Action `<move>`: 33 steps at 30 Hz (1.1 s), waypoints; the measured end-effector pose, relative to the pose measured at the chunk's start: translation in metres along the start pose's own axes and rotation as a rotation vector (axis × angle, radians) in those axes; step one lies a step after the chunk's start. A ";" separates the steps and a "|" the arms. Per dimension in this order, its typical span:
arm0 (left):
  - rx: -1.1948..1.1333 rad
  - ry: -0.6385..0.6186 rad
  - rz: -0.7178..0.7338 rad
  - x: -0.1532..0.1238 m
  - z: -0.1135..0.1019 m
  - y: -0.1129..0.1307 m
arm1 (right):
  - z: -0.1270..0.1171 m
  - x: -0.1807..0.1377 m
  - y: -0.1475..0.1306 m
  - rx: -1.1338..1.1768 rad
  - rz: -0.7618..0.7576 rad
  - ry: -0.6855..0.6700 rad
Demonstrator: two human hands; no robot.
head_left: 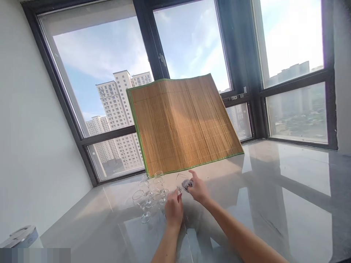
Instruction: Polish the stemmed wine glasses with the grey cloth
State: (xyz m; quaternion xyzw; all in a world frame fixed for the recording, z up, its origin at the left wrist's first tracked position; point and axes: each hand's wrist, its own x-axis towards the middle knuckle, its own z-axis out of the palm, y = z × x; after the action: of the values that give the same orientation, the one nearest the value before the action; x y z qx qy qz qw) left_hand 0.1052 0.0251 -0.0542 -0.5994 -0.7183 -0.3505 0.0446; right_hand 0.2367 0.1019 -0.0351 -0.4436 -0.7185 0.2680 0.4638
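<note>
Head view: the left hand (174, 210) is curled closed, its fingers gripping the lower part of a clear stemmed wine glass (181, 179) above the glossy windowsill (219, 233). Beside it, the right hand (199, 189) is partly closed on a crumpled grey cloth (187, 185) at the glass's bowl, index finger stretched out. Other stemmed glasses (140, 199) stand clustered just left of the left hand; a green-edged bamboo mat (186, 120) leans behind, against the window.

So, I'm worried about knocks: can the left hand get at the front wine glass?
Probably yes: nothing visible stands between the left hand and the front wine glass, though that hand seems to hold another glass.
</note>
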 end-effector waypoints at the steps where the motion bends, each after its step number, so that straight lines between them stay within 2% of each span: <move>1: -0.017 0.012 0.002 0.001 -0.001 -0.003 | 0.002 -0.002 -0.009 0.014 0.035 0.049; 5: -0.079 0.035 0.006 0.002 -0.007 -0.012 | 0.009 -0.006 -0.028 0.083 0.102 0.151; 10: -0.113 0.024 -0.002 0.005 -0.008 -0.015 | 0.009 -0.006 -0.004 0.045 -0.035 0.085; 14: -0.156 -0.052 -0.025 0.008 -0.005 -0.019 | 0.005 -0.006 0.002 0.079 -0.011 0.058; 16: -0.216 -0.072 -0.006 0.009 -0.005 -0.022 | 0.001 -0.008 -0.009 0.078 -0.076 0.076; 19: -0.256 -0.031 -0.023 0.009 -0.005 -0.023 | -0.004 -0.014 -0.030 0.086 -0.241 0.092; 22: -0.169 -0.014 -0.032 0.007 -0.007 -0.019 | -0.007 -0.020 -0.041 0.120 -0.349 0.068; 26: -0.007 0.002 0.009 0.004 -0.011 -0.014 | -0.007 -0.022 -0.037 0.014 -0.430 0.090; 33: 0.065 0.039 0.072 0.002 -0.018 -0.016 | -0.018 -0.008 -0.022 -0.097 -0.388 0.238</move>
State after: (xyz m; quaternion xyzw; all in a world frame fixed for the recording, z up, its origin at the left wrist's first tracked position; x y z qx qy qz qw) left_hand 0.0836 0.0164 -0.0470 -0.6161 -0.7063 -0.3367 0.0905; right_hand 0.2456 0.0845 -0.0130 -0.3475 -0.7425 0.0850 0.5663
